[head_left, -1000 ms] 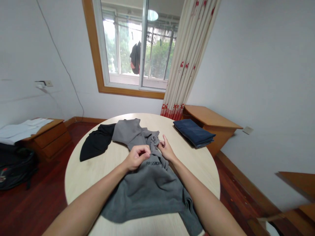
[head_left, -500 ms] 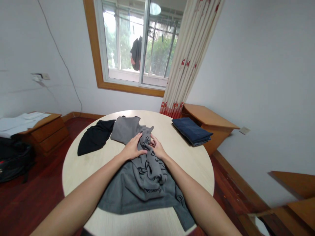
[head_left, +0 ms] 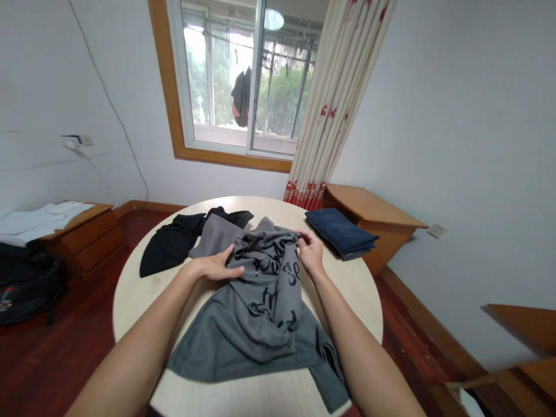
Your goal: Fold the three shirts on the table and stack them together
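The grey shirt [head_left: 264, 301] with black lettering lies bunched in the middle of the round counter [head_left: 143, 289]. The left hand [head_left: 215, 267] rests flat and open on its fabric, and the right hand [head_left: 310, 250] pinches its upper edge (near the folded navy cloth [head_left: 341, 233]).

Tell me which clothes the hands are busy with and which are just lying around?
Busy with:
- grey sweatshirt with black lettering, on the round table
- left hand pressing on it
- right hand pinching its edge

Just lying around:
- black garment, partly under the grey one
- folded navy cloth at the table's right edge
- white cloth on the side cabinet
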